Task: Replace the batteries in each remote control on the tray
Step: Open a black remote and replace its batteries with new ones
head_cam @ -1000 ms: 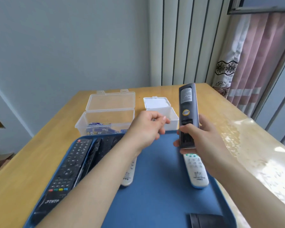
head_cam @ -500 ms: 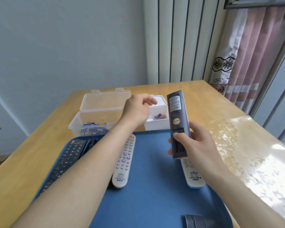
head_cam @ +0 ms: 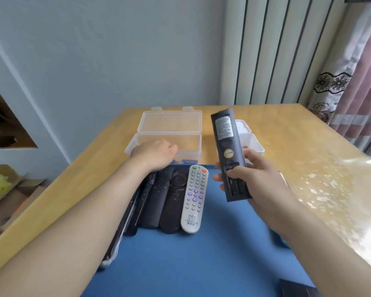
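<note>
Gripping the dark remote (head_cam: 225, 142), likely light and rigid, right hand (head_cam: 263, 181) wraps its lower half, open bay beside the thumb; left hand (head_cam: 154, 155) fingers hidden in the clear box (head_cam: 169, 125), can't tell.

Home room: floral curtain (head_cam: 338, 86), wooden table (head_cam: 287, 133).

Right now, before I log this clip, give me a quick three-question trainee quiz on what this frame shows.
1. True or false: the dark remote in the right hand has its battery cover on.
2. The left hand reaches to: A the clear box, B the white box, C the floor.
3. Fill in: the light grey remote lies on the blue tray with its buttons facing ____.
Key: 1 false; 2 A; 3 up.
</note>
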A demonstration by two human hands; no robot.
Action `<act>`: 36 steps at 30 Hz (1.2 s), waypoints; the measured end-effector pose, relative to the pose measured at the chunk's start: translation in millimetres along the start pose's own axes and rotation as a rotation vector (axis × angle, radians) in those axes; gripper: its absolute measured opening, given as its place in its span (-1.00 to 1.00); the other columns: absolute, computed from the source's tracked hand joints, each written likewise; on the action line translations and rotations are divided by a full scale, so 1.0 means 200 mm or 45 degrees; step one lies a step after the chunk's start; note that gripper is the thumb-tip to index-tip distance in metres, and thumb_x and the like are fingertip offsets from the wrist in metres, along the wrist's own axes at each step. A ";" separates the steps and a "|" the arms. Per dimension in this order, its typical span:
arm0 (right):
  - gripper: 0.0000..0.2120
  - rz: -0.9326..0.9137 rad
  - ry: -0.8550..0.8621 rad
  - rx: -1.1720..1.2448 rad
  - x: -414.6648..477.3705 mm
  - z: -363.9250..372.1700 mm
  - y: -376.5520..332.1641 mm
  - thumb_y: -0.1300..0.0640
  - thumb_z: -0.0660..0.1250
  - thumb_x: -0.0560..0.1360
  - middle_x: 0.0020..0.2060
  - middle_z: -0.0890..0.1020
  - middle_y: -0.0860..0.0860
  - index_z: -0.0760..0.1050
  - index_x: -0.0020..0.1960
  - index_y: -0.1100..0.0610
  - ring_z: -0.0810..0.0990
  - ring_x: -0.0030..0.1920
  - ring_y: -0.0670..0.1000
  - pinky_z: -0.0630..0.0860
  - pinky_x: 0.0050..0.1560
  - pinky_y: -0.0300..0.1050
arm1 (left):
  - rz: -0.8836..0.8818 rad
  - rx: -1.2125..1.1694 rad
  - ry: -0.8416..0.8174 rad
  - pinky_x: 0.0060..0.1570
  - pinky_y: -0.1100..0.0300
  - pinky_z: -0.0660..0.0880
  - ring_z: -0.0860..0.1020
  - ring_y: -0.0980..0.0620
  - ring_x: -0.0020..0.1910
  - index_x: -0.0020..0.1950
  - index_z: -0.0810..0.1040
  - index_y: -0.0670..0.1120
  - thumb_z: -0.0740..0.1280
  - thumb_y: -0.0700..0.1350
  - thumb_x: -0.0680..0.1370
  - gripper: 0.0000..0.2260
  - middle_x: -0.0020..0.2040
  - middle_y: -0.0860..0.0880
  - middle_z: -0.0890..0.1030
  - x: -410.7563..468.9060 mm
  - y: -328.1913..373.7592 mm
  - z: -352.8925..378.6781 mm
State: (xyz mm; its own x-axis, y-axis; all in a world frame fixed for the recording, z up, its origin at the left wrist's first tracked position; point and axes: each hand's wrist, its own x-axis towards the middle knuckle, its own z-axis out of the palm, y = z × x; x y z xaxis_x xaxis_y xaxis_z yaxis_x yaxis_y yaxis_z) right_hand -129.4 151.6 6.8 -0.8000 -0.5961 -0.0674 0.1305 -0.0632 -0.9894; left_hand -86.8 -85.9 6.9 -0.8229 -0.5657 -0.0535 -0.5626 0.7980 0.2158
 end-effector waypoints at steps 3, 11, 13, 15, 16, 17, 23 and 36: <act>-0.70 0.053 -0.029 -0.009 0.01 0.05 0.04 0.42 0.20 0.53 -0.02 0.69 0.15 0.51 0.19 0.17 0.72 -0.18 0.07 0.61 -0.11 -0.04 | 0.019 0.078 -0.181 0.21 0.00 0.42 0.51 -0.10 0.17 0.10 0.60 0.06 -0.14 0.21 0.44 -0.42 0.25 -0.03 0.56 0.03 -0.01 -0.04; -0.71 0.124 -0.043 0.025 0.01 0.06 0.06 0.40 0.19 0.54 0.00 0.70 0.18 0.50 0.18 0.15 0.71 -0.17 0.09 0.60 -0.21 -0.12 | 0.090 -0.085 -0.445 0.06 0.07 0.41 0.47 -0.07 -0.10 -0.04 0.56 -0.10 0.01 0.02 0.65 -0.63 0.02 -0.11 0.57 0.07 0.03 -0.13; -0.72 0.146 -0.053 0.078 0.01 0.06 0.06 0.40 0.20 0.55 -0.01 0.71 0.17 0.51 0.17 0.16 0.70 -0.18 0.08 0.60 -0.20 -0.11 | 0.125 -0.035 -0.467 0.03 0.06 0.38 0.41 -0.03 -0.20 -0.20 0.44 -0.08 0.02 -0.02 0.65 -0.67 -0.11 -0.09 0.53 0.09 0.05 -0.14; -0.73 0.174 -0.056 0.126 0.00 0.06 0.07 0.39 0.20 0.55 -0.03 0.72 0.17 0.51 0.17 0.16 0.69 -0.21 0.08 0.60 -0.18 -0.09 | 0.157 -0.006 -0.489 -0.09 0.07 0.31 0.35 -0.01 -0.27 -0.26 0.36 -0.08 0.03 -0.06 0.65 -0.69 -0.20 -0.06 0.48 0.10 0.06 -0.15; -0.73 0.185 -0.053 0.147 0.00 0.06 0.07 0.39 0.20 0.55 -0.04 0.72 0.17 0.51 0.17 0.17 0.69 -0.22 0.07 0.59 -0.19 -0.09 | 0.174 -0.019 -0.502 -0.08 0.08 0.30 0.38 -0.01 -0.25 -0.24 0.42 -0.09 0.05 -0.07 0.65 -0.68 -0.19 -0.05 0.51 0.11 0.06 -0.16; -0.74 0.193 -0.047 0.167 0.00 0.05 0.07 0.39 0.19 0.55 -0.05 0.72 0.17 0.51 0.17 0.19 0.69 -0.24 0.07 0.59 -0.20 -0.09 | 0.190 -0.050 -0.519 -0.02 0.09 0.32 0.46 -0.01 -0.18 -0.19 0.52 -0.11 0.07 -0.05 0.66 -0.66 -0.13 -0.04 0.58 0.11 0.05 -0.17; -0.76 0.211 0.005 0.223 0.00 0.03 0.06 0.39 0.17 0.56 -0.18 0.71 0.14 0.52 0.15 0.23 0.66 -0.29 0.08 0.57 -0.27 -0.10 | 0.253 -0.252 -0.477 0.02 0.09 0.48 0.60 0.08 -0.08 -0.13 0.63 -0.07 0.13 0.07 0.66 -0.63 -0.05 0.05 0.69 0.11 0.03 -0.13; -0.76 0.221 -0.008 0.222 -0.01 0.04 0.07 0.38 0.16 0.56 -0.12 0.68 0.17 0.50 0.16 0.22 0.65 -0.30 0.07 0.57 -0.24 -0.10 | 0.267 -0.194 -0.405 -0.04 0.13 0.49 0.56 -0.10 0.01 0.24 0.49 -0.18 -0.02 0.16 0.66 -0.50 0.21 -0.17 0.56 0.10 0.18 -0.04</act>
State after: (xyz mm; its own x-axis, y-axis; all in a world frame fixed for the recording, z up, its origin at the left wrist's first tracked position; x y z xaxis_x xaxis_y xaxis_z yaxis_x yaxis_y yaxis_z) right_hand -122.6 145.7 -5.1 -0.7533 -0.6150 -0.2330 0.3651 -0.0963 -0.9260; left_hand -123.2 -70.4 21.7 -0.9155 -0.2826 -0.2863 -0.3815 0.8357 0.3950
